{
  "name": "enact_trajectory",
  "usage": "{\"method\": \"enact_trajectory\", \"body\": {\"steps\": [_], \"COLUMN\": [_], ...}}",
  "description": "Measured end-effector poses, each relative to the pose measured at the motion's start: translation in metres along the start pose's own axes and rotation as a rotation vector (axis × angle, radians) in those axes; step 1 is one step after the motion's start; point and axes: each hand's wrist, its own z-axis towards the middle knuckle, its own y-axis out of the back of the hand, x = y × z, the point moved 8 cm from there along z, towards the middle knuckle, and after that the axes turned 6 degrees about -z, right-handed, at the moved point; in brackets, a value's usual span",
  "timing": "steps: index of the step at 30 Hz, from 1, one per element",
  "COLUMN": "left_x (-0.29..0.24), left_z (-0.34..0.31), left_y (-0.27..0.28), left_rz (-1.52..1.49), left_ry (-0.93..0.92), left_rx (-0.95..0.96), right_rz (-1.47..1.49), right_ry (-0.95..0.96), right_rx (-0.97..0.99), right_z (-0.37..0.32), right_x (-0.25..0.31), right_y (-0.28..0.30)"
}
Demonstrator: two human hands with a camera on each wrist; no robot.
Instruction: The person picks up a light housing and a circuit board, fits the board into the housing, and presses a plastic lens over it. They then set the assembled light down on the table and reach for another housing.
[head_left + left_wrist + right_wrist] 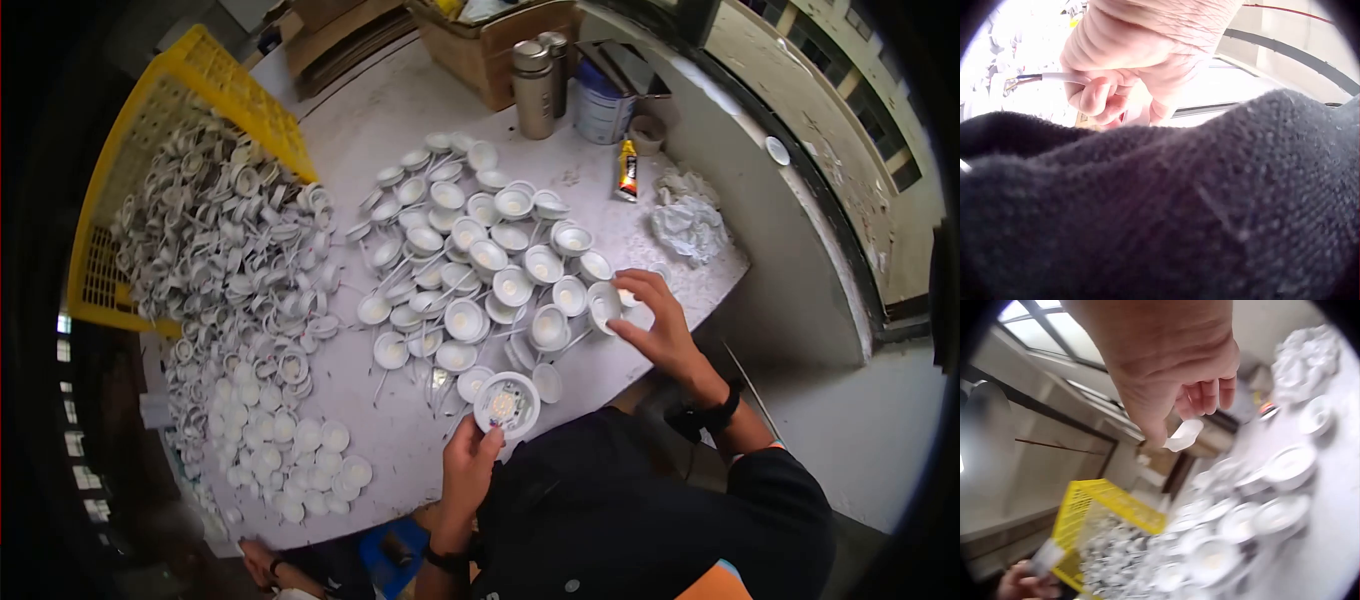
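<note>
My left hand (470,465) grips a round white downlight (507,405) by its rim near the table's front edge, its circuit board facing up. In the left wrist view, curled fingers (1100,94) and a white cable (1063,77) with dark and brown wire ends show; the sleeve covers the rest. To the right, my right hand (660,325) pinches a white cup-shaped lamp part (1185,435) between thumb and fingers, at the right side of a heap of white downlights (487,255). These lie mostly face up with cables trailing.
A yellow crate (95,200) at left spills many small white lamp parts onto the table. Round white discs (290,450) lie in front of it. Along the back stand a metal flask (533,90), a bucket (603,105) and a glue tube (627,170). Another person's hand (258,562) is at lower left.
</note>
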Motion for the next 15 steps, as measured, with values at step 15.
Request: {"method": "enact_trajectory", "body": {"steps": [15], "left_x": [-0.007], "left_z": [-0.013], "left_y": [0.001], "left_rz": [0.025], "left_ry": [-0.175], "left_rx": [0.122], "right_rz": [0.103], "right_ry": [0.396], "right_rx": [0.386], "right_z": [-0.026], "right_x": [0.138], "right_y": [-0.07]}}
